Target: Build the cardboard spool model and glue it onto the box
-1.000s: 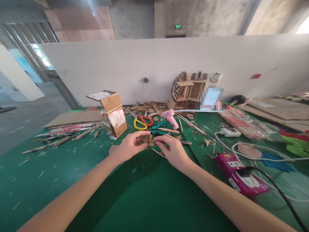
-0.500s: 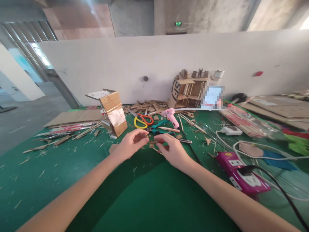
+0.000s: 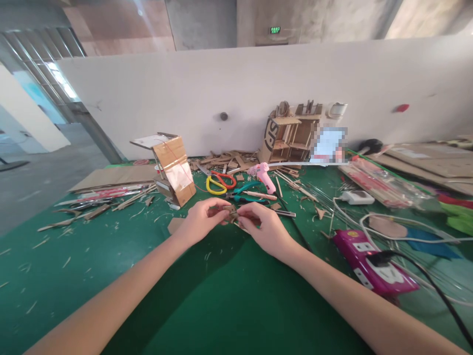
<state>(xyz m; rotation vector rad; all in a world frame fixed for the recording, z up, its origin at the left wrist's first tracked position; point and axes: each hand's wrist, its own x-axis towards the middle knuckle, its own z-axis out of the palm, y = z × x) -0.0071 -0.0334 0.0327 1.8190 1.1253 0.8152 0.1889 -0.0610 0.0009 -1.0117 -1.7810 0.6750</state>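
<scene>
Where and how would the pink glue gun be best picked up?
Probably by its handle, with the right hand coming from the near right. On the pink glue gun, the handle slants toward the person's side, while the nozzle points left, away from that approach.

On the green table [image 3: 207, 305] lie scissors [image 3: 213, 176], pliers [image 3: 242, 198] and cardboard scraps [image 3: 227, 160].

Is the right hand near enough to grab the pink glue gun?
Probably yes: the pink glue gun is just beyond the right hand, with low things like teal-handled pliers between, though that hand seems busy with a cardboard piece.
</scene>
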